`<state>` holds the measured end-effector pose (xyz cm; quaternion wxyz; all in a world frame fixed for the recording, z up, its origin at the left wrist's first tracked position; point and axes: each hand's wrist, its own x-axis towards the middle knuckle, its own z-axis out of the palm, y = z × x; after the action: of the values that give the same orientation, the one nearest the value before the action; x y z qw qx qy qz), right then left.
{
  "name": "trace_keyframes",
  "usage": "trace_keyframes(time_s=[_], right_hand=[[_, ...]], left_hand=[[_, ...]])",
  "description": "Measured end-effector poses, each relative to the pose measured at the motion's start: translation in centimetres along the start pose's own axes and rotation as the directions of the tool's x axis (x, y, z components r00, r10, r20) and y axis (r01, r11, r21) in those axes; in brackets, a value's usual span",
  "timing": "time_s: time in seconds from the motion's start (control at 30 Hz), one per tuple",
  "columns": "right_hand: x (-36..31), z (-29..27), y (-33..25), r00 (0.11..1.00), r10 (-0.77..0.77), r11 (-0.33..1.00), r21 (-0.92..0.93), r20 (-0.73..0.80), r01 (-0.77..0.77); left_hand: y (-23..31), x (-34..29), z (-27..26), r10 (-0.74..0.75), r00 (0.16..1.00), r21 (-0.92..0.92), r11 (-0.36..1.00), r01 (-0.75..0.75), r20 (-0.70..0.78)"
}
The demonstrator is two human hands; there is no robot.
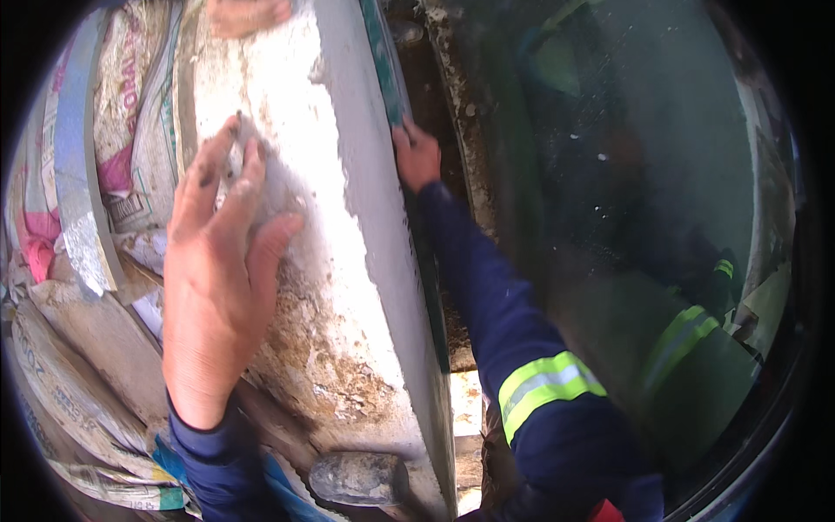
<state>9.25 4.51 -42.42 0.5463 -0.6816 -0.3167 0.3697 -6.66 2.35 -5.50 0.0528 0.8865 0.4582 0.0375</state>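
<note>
A long whitish slab (370, 287) with a crusted, brown-stained top runs away from me, with a green edge (380, 52) along its right side. Over its top is my left hand (217, 252), open, fingers spread and dirty at the tips, thumb apart; I see nothing held in it. My right hand (419, 155) reaches down the slab's right side, fingers closed against the green edge, partly hidden. At the far end another person's hand (250, 15) rests on the slab's top. A dark, rounded block like a mallet head (358, 478) lies against the near end.
Printed sacks (78, 383) are piled along the left, beside a bluish-grey strip (76, 174). A large dark glass pane (635, 200) stands on the right, reflecting a sleeve with a bright band. A narrow gap with a dirty ledge (465, 130) separates slab and pane.
</note>
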Motion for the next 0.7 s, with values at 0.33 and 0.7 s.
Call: trace_keyframes(time_s=[0.33,0.7], right_hand=[[2.5,0.8,-1.5,0.978,0.205,0.978,-0.055,0.037,-0.203],[1.1,-2.0,-1.2,0.985,0.135,0.991,-0.005,-0.103,-0.136]], left_hand=[[0.3,-0.1,-0.2,-0.015,0.999,-0.05,0.999,0.014,-0.031],[0.5,-0.1,-0.1,-0.041,0.999,-0.008,0.999,0.041,0.009]])
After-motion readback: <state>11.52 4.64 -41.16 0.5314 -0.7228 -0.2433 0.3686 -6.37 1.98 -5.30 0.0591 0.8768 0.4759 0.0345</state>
